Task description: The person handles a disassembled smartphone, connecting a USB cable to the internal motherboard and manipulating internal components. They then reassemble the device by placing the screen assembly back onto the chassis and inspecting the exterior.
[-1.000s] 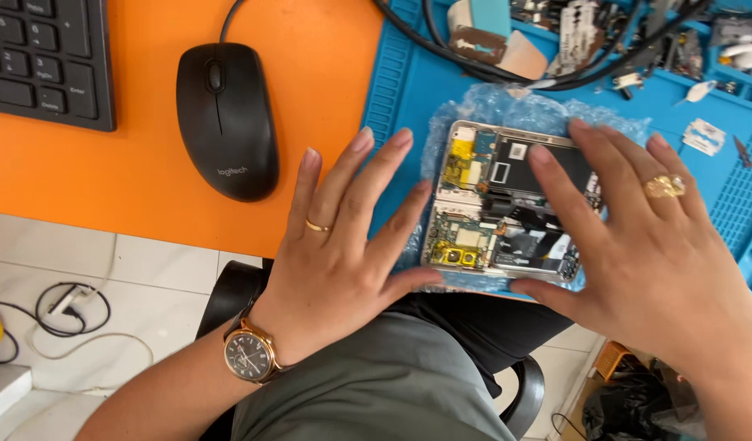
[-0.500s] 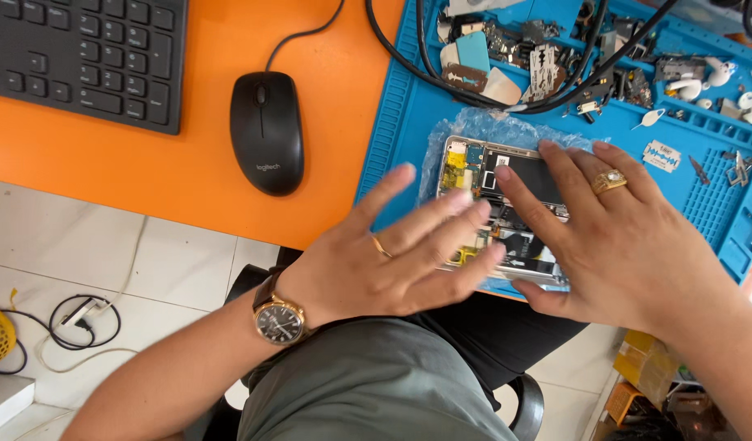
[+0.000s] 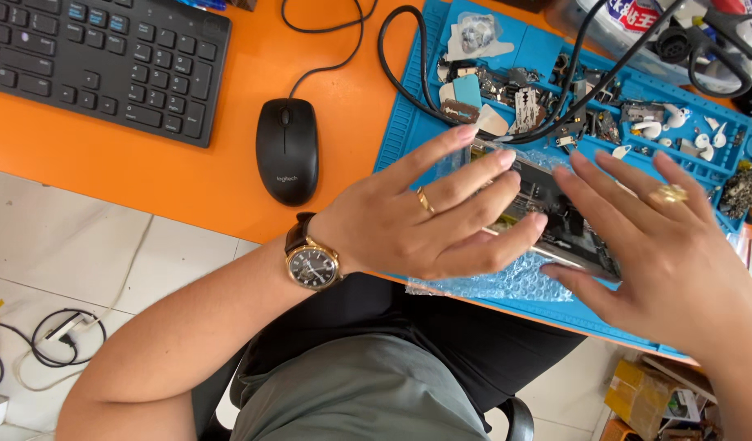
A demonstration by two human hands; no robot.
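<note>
Hands flat, fingers spread, neither gripping. Left hand [image 3: 429, 216] lies over the opened phone [image 3: 556, 216], hiding most of it; right hand [image 3: 649, 237] rests on its right end. Phone sits on bubble wrap [image 3: 507, 282] atop blue work mat [image 3: 409, 122], apparently board-side up. Beyond: black mouse [image 3: 287, 151], keyboard [image 3: 106, 57], small loose parts [image 3: 637, 114].

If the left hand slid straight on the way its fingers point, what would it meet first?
Most likely the right hand: the left hand lies over the opened phone with fingers aimed right and slightly up, though depth is unclear.
</note>
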